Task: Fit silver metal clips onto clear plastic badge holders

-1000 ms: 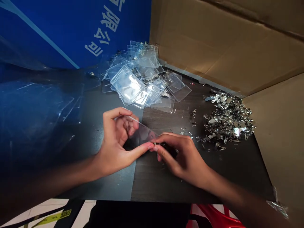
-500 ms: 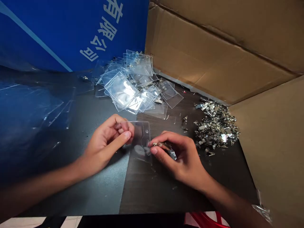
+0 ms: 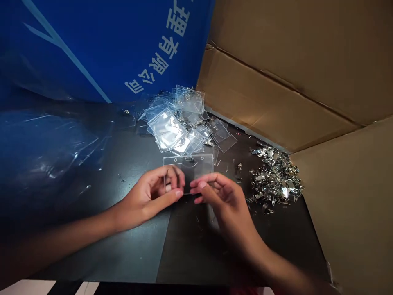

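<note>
My left hand (image 3: 161,192) is closed, thumb and fingers pinching the lower left edge of a clear badge holder (image 3: 204,164). The holder stands with its punched edge up, a round hole near each end. Dark and shiny bits show at its middle slot; I cannot tell whether they belong to a clip on it. My right hand (image 3: 219,192) is at the holder's lower right, fingers curled and thumb against them. What those fingers grip is hidden; a pale, blurred shape shows under the palm. Behind lies a pile of clear badge holders (image 3: 167,129).
A heap of metal badge clips (image 3: 276,176) lies to the right, a few strays around it. Cardboard walls (image 3: 260,94) and a blue printed panel (image 3: 101,49) close off the back. Clear plastic bagging (image 3: 52,151) covers the left of the dark table (image 3: 135,254).
The badge holder has turned, so its punched edge now faces up instead of right. The clip seen in my right fingers no longer shows there. The camera view has shifted slightly.
</note>
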A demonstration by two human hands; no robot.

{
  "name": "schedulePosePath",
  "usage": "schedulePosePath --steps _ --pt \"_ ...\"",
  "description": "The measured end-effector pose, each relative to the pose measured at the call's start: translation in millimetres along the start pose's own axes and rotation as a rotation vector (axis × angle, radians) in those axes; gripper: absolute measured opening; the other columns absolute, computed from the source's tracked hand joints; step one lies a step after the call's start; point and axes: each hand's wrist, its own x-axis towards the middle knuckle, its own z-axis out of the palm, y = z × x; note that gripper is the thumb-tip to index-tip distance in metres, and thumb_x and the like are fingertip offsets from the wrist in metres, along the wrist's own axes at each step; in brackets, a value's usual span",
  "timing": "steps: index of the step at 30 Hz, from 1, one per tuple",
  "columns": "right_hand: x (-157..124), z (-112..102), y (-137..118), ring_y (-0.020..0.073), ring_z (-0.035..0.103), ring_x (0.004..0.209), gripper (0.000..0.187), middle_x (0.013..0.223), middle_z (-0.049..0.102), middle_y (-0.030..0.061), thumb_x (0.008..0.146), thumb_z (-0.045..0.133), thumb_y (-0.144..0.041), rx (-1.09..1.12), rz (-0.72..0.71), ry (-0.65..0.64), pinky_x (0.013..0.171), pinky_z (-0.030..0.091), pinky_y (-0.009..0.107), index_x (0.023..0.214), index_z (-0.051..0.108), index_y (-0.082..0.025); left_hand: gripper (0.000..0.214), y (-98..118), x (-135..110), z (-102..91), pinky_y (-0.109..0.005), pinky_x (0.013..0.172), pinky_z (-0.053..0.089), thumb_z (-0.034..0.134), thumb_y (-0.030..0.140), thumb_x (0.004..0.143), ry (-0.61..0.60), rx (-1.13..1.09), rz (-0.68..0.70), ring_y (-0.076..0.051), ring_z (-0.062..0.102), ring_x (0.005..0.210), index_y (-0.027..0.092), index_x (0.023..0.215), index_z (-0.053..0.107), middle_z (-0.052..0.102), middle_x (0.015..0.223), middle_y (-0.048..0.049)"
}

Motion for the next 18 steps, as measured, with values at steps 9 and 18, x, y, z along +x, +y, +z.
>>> schedulePosePath --steps 9,18 --pt "114 -59 -70 0.0132 0.065 0.072 0.008 0.101 0.077 0.0101 0.094 0.069 -0.014 -0.158 -0.043 0.217 0.057 0.052 0.028 0.089 0.07 -0.02 0.028 4 -1 -3.0 -0.028 0.07 0.045 0.063 0.036 0.109 -0.191 0.276 0.057 -0.016 0.054 0.077 0.018 0.086 0.061 0.061 0.088 -0.0044" --pt "183 -61 -71 0.0112 0.058 0.056 0.012 0.078 0.071 0.0062 0.096 0.074 -0.008 -0.305 0.137 0.363 0.048 0.05 0.024 0.095 0.069 -0.019 0.028 5 -1 -3.2 -0.027 0.069 0.045 0.059 0.03 0.11 -0.222 0.352 0.101 -0.015 0.053 0.075 0.018 0.084 0.059 0.06 0.085 -0.0033"
